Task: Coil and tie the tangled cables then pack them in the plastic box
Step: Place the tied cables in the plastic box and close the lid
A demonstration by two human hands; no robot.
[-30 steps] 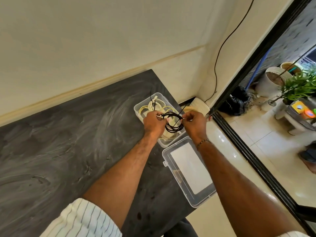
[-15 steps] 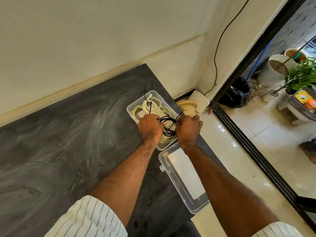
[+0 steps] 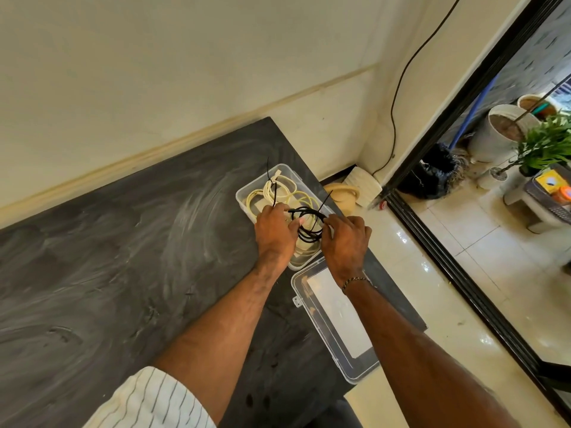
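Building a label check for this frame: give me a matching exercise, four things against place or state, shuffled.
Things:
1. black coiled cable
2. cream coiled cable
3. clear plastic lid
4. clear plastic box

States:
A. flat on the dark table, beside the box
B. open, lid off
C. held by both hands over the box
D. lying in the box, bound by a black tie

Pairs: 1-C, 2-D, 3-A, 4-B

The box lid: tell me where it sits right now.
In the head view the lid lies flat on the dark table, near its right edge, just in front of the open plastic box and under the right forearm.
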